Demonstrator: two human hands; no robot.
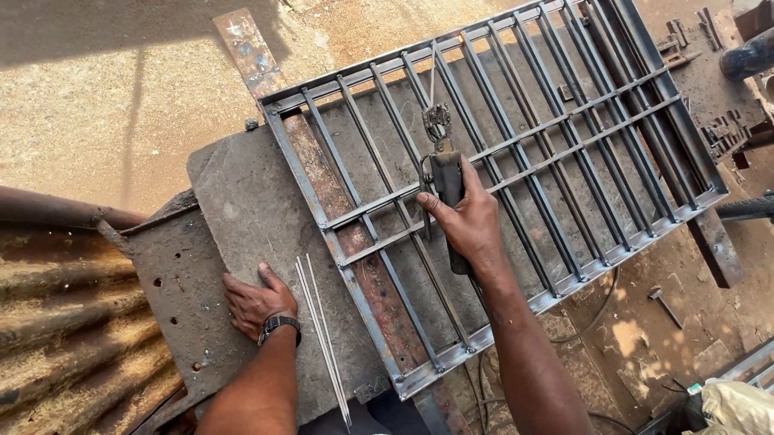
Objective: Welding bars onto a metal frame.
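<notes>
Your right hand is wrapped tight around the dark handle of a welding electrode holder, its clamp pinching a thin welding rod that points up across the bars. The holder hangs over the middle of the steel bar grille, which lies flat on a worn metal worktable. Your left hand lies open, palm down, on that table, just beside two spare welding rods.
</notes>
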